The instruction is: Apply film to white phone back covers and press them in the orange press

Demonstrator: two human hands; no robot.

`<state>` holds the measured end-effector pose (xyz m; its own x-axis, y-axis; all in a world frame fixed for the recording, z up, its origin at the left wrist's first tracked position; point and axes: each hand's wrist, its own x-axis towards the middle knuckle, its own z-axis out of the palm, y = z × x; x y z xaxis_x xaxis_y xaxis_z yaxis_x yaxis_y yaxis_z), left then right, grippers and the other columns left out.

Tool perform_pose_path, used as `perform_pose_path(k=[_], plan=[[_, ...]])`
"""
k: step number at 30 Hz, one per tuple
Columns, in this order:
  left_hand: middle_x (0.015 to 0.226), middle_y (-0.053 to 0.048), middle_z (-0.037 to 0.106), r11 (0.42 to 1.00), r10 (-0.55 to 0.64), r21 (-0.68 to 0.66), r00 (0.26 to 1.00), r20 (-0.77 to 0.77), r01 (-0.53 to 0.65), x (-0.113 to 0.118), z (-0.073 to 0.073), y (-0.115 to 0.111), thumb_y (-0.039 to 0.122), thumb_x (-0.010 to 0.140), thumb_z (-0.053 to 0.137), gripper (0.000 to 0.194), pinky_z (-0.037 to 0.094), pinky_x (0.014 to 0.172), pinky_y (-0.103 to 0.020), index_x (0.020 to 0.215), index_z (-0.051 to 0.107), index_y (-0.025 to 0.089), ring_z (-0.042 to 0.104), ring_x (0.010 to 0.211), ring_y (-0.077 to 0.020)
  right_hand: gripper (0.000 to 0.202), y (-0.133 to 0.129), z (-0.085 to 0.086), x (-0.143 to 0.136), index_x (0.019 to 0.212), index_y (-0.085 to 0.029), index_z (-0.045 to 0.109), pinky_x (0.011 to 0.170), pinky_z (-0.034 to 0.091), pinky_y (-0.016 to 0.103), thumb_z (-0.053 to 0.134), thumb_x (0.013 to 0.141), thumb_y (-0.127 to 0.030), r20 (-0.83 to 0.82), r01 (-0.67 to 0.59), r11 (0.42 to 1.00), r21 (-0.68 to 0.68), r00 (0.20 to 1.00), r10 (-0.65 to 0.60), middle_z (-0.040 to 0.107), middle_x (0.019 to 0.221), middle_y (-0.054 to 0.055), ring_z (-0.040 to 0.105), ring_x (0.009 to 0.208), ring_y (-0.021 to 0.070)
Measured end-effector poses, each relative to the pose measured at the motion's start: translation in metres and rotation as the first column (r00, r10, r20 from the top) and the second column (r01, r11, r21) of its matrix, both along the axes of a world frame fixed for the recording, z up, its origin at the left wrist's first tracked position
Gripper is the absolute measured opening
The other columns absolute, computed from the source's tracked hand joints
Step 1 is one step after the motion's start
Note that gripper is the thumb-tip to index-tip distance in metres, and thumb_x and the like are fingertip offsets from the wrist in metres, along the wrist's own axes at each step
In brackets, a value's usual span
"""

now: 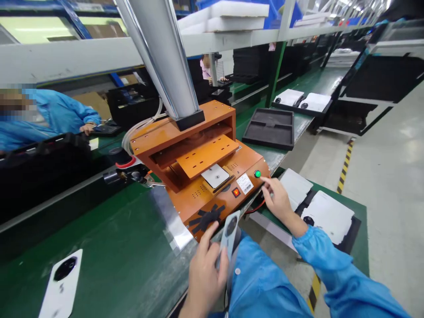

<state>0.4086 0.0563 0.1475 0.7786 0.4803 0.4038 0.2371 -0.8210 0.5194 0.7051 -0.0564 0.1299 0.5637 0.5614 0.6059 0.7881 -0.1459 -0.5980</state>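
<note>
Green bench [126,247] | left hand [207,269] gripping phone [229,232] | right hand [278,199] outstretched beside button [257,174]

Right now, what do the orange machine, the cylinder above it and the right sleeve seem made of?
Orange machine: likely painted metal or rigid board, smooth, with soft sheen and screw heads.
Cylinder: probably metal, silvery, with bright lengthwise reflections.
Right sleeve: thin fabric, perhaps synthetic, slightly shiny and softly wrinkled.
</note>
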Motion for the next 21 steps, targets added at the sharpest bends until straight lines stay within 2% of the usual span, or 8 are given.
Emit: perform_pose_path(k=[2,4,6,8,10,13,17,21], plan=[[0.121,-0.014,0.063,0.991,-0.025,-0.126,0.993,0.118,0.04,-0.001,-0.001,-0.015,0.022,0.097,0.05,0.015,0.056,0.091,-0.035,0.09,0.062,0.02,0.065,0.111,-0.0245,0.035,-0.023,-0.002,-0.043,0.126,-0.026,0.06,0.074,0.054,0.037,0.052,0.099,-0.046,-0.259,-0.202,0.978,0.057,0.943,0.21,0.061,0.094,0.006,0.059,0.079,0.021],[0.106,-0.012,0.062,0.966,-0.028,-0.249,0.988,0.153,0.065,0.001,-0.008,-0.031,0.022,0.099,0.048,0.016,0.057,0.086,-0.034,0.098,0.064,0.02,0.066,0.101,-0.0226,0.048,-0.043,-0.01,-0.096,0.125,-0.026,0.06,0.075,0.056,0.037,0.053,0.095,-0.062,-0.542,-0.409,0.901,0.147,0.728,0.419,0.066,0.101,0.008,0.064,0.085,0.0225],[0.105,-0.011,0.063,0.948,-0.089,-0.294,0.99,0.113,0.119,0.006,-0.017,-0.045,0.022,0.1,0.047,0.018,0.057,0.084,-0.033,0.103,0.065,0.02,0.066,0.097,-0.0217,0.049,-0.056,-0.023,-0.138,0.124,-0.026,0.06,0.083,0.057,0.038,0.058,0.092,-0.064,-0.711,-0.433,0.881,0.189,0.558,0.427,0.069,0.108,0.008,0.067,0.094,0.0243],[0.118,-0.013,0.063,0.94,-0.225,-0.257,0.974,0.028,0.224,0.009,-0.027,-0.053,0.027,0.099,0.053,0.022,0.058,0.088,-0.036,0.116,0.065,0.02,0.067,0.106,-0.0241,0.039,-0.068,-0.038,-0.148,0.122,-0.028,0.061,0.085,0.058,0.038,0.057,0.096,-0.057,-0.765,-0.298,0.946,0.132,0.576,0.288,0.072,0.109,0.007,0.07,0.097,0.0239],[0.136,-0.016,0.058,0.927,-0.339,-0.191,0.939,-0.055,0.323,0.006,-0.035,-0.052,0.033,0.096,0.06,0.041,0.058,0.095,-0.041,0.135,0.058,0.022,0.063,0.119,-0.0283,0.033,-0.091,-0.053,-0.121,0.12,-0.028,0.062,0.076,0.059,0.036,0.05,0.1,-0.052,-0.668,-0.081,0.996,-0.045,0.744,0.03,0.075,0.103,0.005,0.072,0.089,0.0224],[0.143,-0.014,0.056,0.949,-0.309,-0.087,0.95,-0.046,0.304,-0.016,-0.038,-0.032,0.032,0.094,0.063,0.052,0.055,0.101,-0.043,0.144,0.051,0.026,0.06,0.125,-0.0289,0.035,-0.148,-0.068,-0.038,0.108,-0.024,0.065,0.06,0.056,0.034,0.044,0.101,-0.052,-0.265,0.266,0.911,-0.314,0.897,-0.353,0.076,0.088,0.005,0.07,0.071,0.0229],[0.128,-0.011,0.065,0.997,-0.032,0.066,0.999,0.042,0.029,-0.055,-0.034,0.014,0.027,0.094,0.063,0.032,0.049,0.102,-0.045,0.126,0.063,0.026,0.063,0.114,-0.0281,0.03,-0.224,-0.087,0.056,0.081,-0.024,0.067,0.053,0.05,0.034,0.063,0.086,-0.054,-0.127,0.309,0.83,-0.464,0.904,-0.407,0.071,0.068,0.005,0.064,0.056,0.0246],[0.135,-0.015,0.062,0.958,0.203,0.214,0.979,-0.027,-0.192,-0.068,-0.037,0.049,0.037,0.096,0.06,0.041,0.044,0.107,-0.053,0.133,0.061,0.022,0.057,0.124,-0.035,0.022,-0.25,-0.118,0.082,0.076,-0.022,0.068,0.058,0.05,0.034,0.063,0.083,-0.042,-0.035,0.306,0.729,-0.613,0.91,-0.412,0.068,0.062,0.006,0.064,0.056,0.0242]])
